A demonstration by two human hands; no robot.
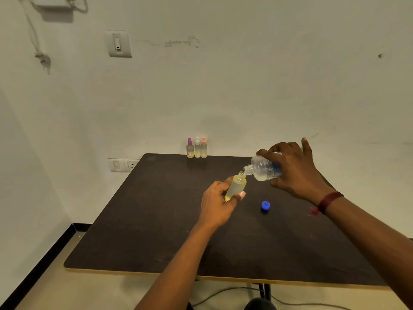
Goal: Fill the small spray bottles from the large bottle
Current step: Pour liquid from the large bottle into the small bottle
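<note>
Left hand [218, 204] grips the small spray bottle [235, 186], fingers and thumb curled round its lower body. The bottle is uncapped, tilted neck-right, held above the dark table [145, 231], with pale yellow liquid inside. Blue cap [265, 206] lies on the table between the two arms. Right hand [295, 168], red band [328, 201] at the wrist, clamps the large bottle [263, 168] from above, tipped almost flat, mouth right at the small bottle's neck. At the far edge three capped spray bottles stand touching: purple-topped [190, 148], white-topped [197, 148], orange-topped [203, 148]. Wall switch [119, 44] is behind.
</note>
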